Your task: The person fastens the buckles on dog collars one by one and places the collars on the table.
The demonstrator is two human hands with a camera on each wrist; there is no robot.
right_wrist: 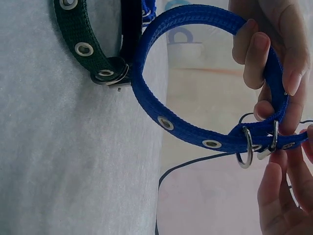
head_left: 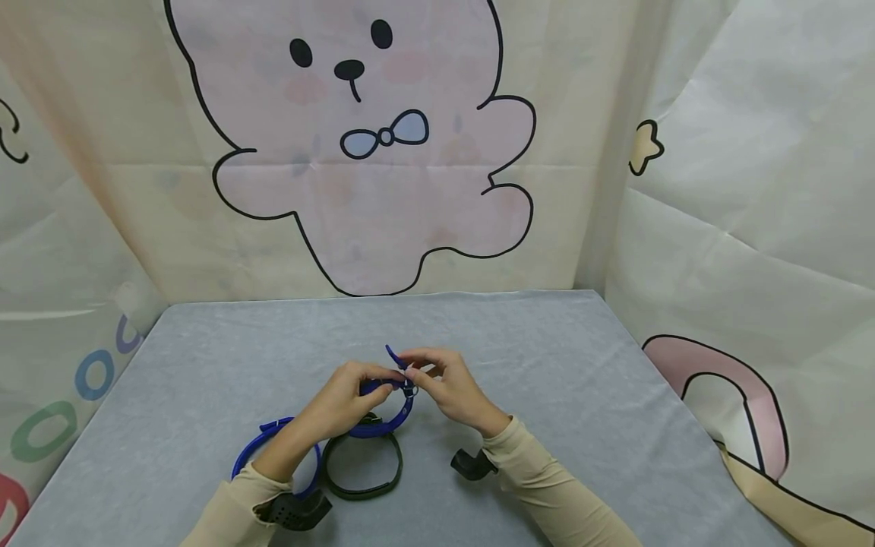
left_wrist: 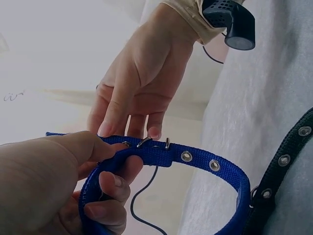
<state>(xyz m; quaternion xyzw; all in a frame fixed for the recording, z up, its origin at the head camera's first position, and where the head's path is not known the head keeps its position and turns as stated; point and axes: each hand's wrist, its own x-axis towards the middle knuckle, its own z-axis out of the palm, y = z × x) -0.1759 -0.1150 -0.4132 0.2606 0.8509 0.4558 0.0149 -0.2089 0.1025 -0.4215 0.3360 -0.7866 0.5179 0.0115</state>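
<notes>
A blue webbing pet collar point(head_left: 372, 431) with metal eyelets is looped and held above the table. My left hand point(head_left: 345, 403) grips it beside the buckle, fingers curled round the band. At the strap's free end, my right hand point(head_left: 451, 387) pinches the webbing between thumb and fingers. In the right wrist view, the strap passes through the metal buckle point(right_wrist: 275, 134), with a D-ring point(right_wrist: 247, 148) next to it. A dark green collar point(head_left: 362, 494), fastened in a loop, lies on the table just nearer than the held one. Partly hidden by my left forearm is another blue collar point(head_left: 241, 460).
A grey cloth covers the table point(head_left: 547, 357). Printed curtains point(head_left: 560, 152) stand behind it and at both sides. Dark camera mounts point(head_left: 294, 510) are strapped to both wrists, the left one close to the second blue collar.
</notes>
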